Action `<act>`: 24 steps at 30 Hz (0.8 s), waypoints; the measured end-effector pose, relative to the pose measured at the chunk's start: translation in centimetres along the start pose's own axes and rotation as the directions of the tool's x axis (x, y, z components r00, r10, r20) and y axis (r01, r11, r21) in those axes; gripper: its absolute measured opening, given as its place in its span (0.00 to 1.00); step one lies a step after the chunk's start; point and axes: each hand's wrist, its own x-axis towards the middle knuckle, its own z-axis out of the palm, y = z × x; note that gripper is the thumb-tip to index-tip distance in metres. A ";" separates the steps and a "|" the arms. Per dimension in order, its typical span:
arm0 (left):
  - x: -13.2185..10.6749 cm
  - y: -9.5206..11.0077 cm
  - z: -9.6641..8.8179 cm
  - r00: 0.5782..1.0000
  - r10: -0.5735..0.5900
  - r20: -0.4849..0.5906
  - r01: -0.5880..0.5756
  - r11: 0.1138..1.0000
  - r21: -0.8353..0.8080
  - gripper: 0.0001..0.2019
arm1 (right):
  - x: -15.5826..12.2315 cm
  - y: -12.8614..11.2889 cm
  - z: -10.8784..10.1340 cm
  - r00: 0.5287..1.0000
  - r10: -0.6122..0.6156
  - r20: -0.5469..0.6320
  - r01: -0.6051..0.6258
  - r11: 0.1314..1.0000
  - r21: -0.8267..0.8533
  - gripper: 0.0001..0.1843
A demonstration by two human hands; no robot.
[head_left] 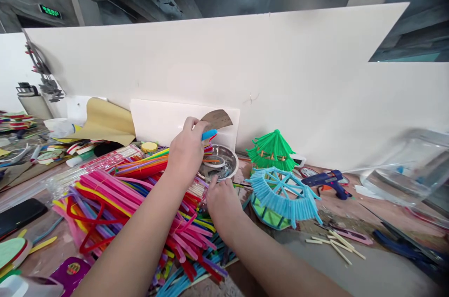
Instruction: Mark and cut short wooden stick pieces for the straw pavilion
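My left hand point(185, 149) is closed around a blue-handled tool point(209, 134), held above a round metal dish point(229, 159). My right hand point(220, 196) reaches to the near rim of that dish, fingers curled at its edge; what they touch is hidden. Small bits lie in the dish. Under both forearms lies a big heap of coloured pipe cleaners point(140, 199). Just right of my right hand sits a light-blue pipe-cleaner roof piece point(284, 194), with a green pipe-cleaner pagoda roof point(271, 149) behind it.
A blue glue gun point(328, 180) lies to the right, with short wooden sticks point(335, 243) and scissors point(407, 245) nearer me. A clear plastic box point(410, 170) stands at far right. A white board point(245, 68) backs the table. A black phone point(19, 215) lies at left.
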 end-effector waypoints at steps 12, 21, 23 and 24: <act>0.0 0.6 -0.2 0.996 0.087 0.035 -0.084 0.993 -0.077 0.18 | -1.3 0.2 0.4 1.000 -0.023 -0.012 0.024 0.998 0.062 0.26; -1.8 1.5 1.7 0.848 0.421 0.323 -0.411 0.906 -0.102 0.09 | -3.6 1.0 -1.6 0.984 -0.097 -0.150 0.111 0.990 0.087 0.21; -2.3 1.4 2.5 0.825 0.429 0.368 -0.425 0.900 -0.095 0.10 | -5.1 0.7 -1.9 0.973 -0.155 -0.169 0.170 0.982 0.081 0.18; -2.5 1.3 2.9 0.812 0.432 0.391 -0.431 0.897 -0.096 0.11 | -6.0 0.5 -2.0 0.967 -0.180 -0.178 0.195 0.978 0.071 0.17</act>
